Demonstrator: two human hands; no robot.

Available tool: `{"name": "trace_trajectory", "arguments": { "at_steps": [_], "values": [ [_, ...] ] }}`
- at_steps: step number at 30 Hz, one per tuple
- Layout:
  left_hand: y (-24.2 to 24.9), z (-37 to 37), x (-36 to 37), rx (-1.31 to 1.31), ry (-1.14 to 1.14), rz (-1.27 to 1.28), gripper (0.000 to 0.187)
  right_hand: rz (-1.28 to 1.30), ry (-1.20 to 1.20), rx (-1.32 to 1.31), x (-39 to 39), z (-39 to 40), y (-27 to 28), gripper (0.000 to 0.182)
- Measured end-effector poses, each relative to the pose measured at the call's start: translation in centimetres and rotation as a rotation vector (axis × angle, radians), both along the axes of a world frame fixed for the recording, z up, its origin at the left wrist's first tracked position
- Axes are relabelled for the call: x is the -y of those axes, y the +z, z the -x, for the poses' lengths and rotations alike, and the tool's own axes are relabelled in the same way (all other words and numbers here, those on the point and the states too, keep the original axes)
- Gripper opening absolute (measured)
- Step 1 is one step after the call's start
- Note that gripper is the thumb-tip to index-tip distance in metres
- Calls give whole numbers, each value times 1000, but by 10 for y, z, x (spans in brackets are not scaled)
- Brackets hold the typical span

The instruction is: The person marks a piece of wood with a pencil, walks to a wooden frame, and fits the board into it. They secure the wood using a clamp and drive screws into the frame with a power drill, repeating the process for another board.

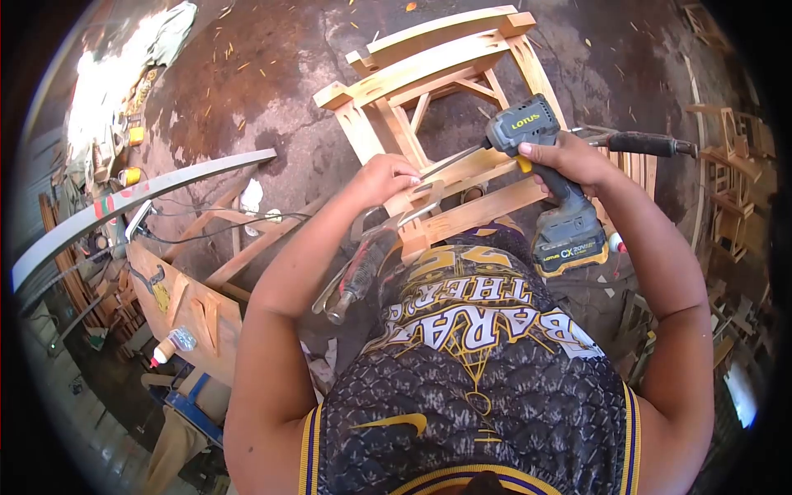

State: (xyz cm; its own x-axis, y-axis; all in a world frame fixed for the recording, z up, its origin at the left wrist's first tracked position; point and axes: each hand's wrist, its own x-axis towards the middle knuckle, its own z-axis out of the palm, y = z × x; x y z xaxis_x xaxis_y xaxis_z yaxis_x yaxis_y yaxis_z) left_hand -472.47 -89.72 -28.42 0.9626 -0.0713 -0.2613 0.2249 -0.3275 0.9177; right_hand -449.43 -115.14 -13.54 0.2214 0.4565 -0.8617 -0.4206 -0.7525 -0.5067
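My right hand (569,162) is wrapped around the grip of a grey and black cordless drill (528,124), its battery hanging below. The drill's long bit (454,162) points left toward a corner of a wooden chair frame (437,62). At the bit's tip, my left hand (386,178) is closed in a pinch over the frame's near rail; whatever its fingertips hold is too small to make out. Just under that hand, a clamp (359,276) with a worn red and grey handle grips the near corner. Another clamp's black handle (648,144) sticks out to the right.
A curved grey metal bar (165,190) crosses the left side. Below it, a plywood board (198,318) carries a glue bottle (169,346). Dark cables (223,235) run near loose wooden pieces. More wooden frames (730,181) stand at the far right.
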Motion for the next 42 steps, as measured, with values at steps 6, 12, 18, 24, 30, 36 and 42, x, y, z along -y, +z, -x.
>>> {"name": "trace_trajectory", "arguments": {
  "at_steps": [6, 12, 18, 24, 30, 36, 42],
  "values": [
    [14, -22, -5, 27, -254, -393, 13, 77, -21, -35, -8, -1, -1, 50],
    [8, -34, -4, 113, -296, -328, 13, 175, 7, -21, -16, -7, 7, 53],
    [-2, -27, -7, 168, -280, -223, 12, 226, -18, -73, -23, -4, 3, 50],
    [4, -22, -8, 137, -278, -245, 14, 249, -57, -108, -28, 1, 9, 48],
    [10, -29, -8, 68, -349, -277, 15, 264, -82, -145, -29, 2, 13, 50],
    [10, -32, -10, -8, -397, -256, 15, 294, -89, -153, -32, 3, 12, 53],
    [11, -35, -11, -22, -428, -268, 15, 363, -86, -132, -37, 1, 12, 57]
  ]
}}
